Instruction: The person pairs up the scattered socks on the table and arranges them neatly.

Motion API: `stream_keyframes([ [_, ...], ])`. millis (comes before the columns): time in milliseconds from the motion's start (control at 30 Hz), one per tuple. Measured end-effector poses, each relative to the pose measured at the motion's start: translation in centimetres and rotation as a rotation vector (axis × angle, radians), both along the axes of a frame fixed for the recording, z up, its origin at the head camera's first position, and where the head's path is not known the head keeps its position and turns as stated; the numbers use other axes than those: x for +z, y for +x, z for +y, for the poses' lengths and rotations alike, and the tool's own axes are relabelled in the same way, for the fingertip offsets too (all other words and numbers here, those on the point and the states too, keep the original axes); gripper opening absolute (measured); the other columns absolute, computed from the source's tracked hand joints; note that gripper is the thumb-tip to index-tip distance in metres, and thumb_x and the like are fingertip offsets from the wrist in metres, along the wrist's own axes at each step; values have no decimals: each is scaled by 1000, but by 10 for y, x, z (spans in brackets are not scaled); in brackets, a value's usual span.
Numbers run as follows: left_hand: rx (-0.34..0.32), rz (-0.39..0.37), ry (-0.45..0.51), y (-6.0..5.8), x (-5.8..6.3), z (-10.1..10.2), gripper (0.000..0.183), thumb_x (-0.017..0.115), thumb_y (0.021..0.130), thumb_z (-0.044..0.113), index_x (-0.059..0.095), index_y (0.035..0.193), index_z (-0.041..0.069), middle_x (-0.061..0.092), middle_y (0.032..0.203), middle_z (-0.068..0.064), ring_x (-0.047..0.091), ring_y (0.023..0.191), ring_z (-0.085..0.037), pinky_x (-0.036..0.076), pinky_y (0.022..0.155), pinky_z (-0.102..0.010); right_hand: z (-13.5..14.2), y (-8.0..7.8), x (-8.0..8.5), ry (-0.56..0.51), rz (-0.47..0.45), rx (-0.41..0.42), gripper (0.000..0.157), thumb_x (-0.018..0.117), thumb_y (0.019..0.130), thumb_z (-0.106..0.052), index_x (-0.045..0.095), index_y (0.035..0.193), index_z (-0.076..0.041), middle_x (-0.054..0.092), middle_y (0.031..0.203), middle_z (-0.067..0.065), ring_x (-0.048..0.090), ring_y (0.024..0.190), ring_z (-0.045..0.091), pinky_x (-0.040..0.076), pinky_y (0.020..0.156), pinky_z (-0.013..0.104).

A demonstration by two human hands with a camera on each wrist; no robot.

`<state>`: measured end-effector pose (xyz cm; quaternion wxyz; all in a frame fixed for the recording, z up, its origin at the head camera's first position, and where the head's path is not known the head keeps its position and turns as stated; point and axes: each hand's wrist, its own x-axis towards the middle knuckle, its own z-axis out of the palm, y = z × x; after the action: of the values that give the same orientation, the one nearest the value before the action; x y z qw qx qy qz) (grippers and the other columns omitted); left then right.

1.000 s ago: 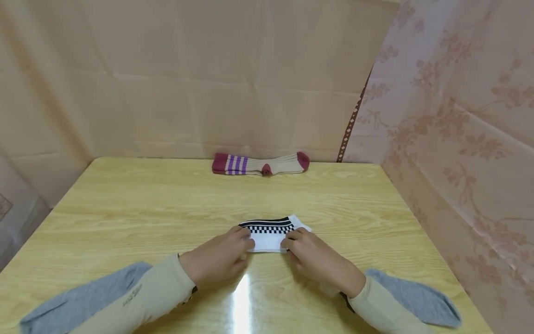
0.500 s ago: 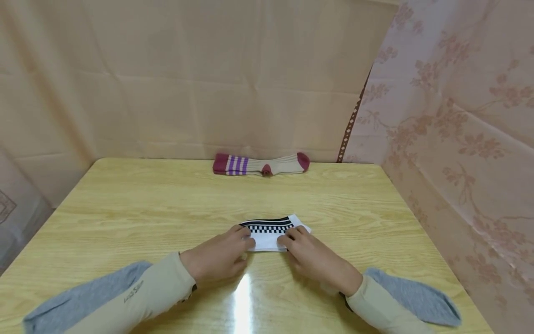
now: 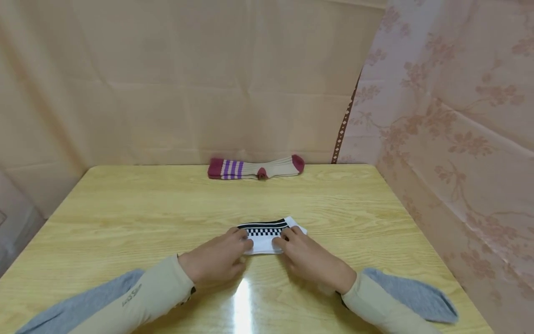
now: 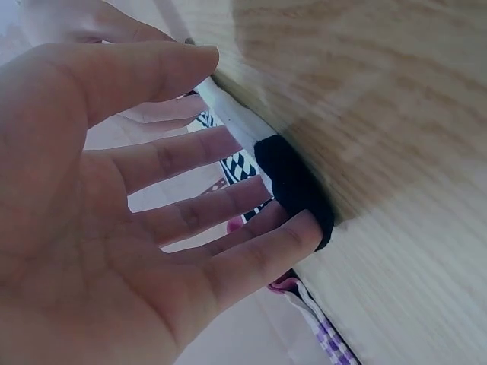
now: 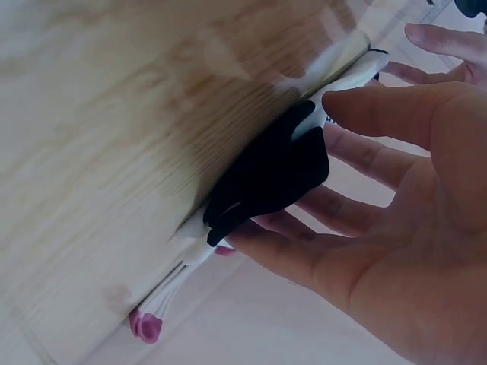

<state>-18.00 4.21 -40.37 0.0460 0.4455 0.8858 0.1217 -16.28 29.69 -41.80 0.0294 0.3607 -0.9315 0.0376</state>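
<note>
A white ankle sock [image 3: 263,245] with black stripes and a checkered band lies flat on the table between both hands. My left hand [image 3: 219,255] rests its fingertips and thumb on the left end. At the right end, my right hand [image 3: 314,260] touches the sock with thumb and fingertips. The left wrist view has nearly straight fingers against a black patch on the sock [image 4: 293,182]. Slightly bent, spread fingers meet a larger black part of the sock [image 5: 266,171] in the right wrist view. Part of each end is hidden under the fingers.
A beige sock [image 3: 273,169] with maroon ends and purple stripes lies along the table's back edge. One grey sock [image 3: 87,299] is partly behind the left sleeve, another grey sock [image 3: 417,294] beside the right sleeve. Cloth hangs behind and to the right.
My right hand has slid slightly left along the sock, its thumb now closer to the left one. The left hand stays at its end. The head view has shifted a little.
</note>
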Motion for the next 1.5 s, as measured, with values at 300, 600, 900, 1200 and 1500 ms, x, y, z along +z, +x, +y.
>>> stream_keyframes([
  [300, -4, 1, -39, -9, 3, 2, 28, 68, 85, 8, 67, 112, 2, 54, 95, -3, 46, 86, -17, 48, 73, -31, -2, -5, 1, -1, -27, -12, 29, 64, 93, -5, 64, 122, -9, 58, 114, 11, 53, 107, 26, 53, 89, 40],
  [600, 10, -7, -55, -19, 3, 1, 31, 70, 85, 10, 65, 115, 4, 56, 101, -4, 50, 93, -19, 52, 82, -35, -2, -15, -2, -22, -11, -13, 30, 65, 93, -6, 64, 123, -8, 57, 112, 9, 51, 103, 24, 52, 87, 38],
  [900, 35, -26, -88, -29, 3, 4, 32, 70, 86, 14, 64, 117, 6, 56, 109, -6, 51, 99, -22, 52, 87, -40, -2, -22, 1, -11, -29, -36, 37, 67, 90, -3, 63, 127, -8, 58, 119, 12, 51, 108, 25, 51, 92, 38],
  [1200, 46, -36, -89, -31, 5, 5, 31, 69, 85, 12, 65, 115, 5, 58, 108, -7, 53, 99, -24, 52, 88, -41, -3, -24, 3, -10, -42, -39, 38, 68, 89, 0, 63, 126, -7, 58, 119, 12, 52, 111, 26, 51, 94, 38],
  [1500, 44, -30, -73, -40, 5, 4, 30, 71, 83, 10, 64, 112, 5, 56, 105, -7, 53, 96, -24, 51, 86, -41, -4, -34, 0, -30, -47, -51, 38, 63, 90, 1, 63, 127, -6, 59, 122, 13, 52, 112, 27, 49, 98, 40],
])
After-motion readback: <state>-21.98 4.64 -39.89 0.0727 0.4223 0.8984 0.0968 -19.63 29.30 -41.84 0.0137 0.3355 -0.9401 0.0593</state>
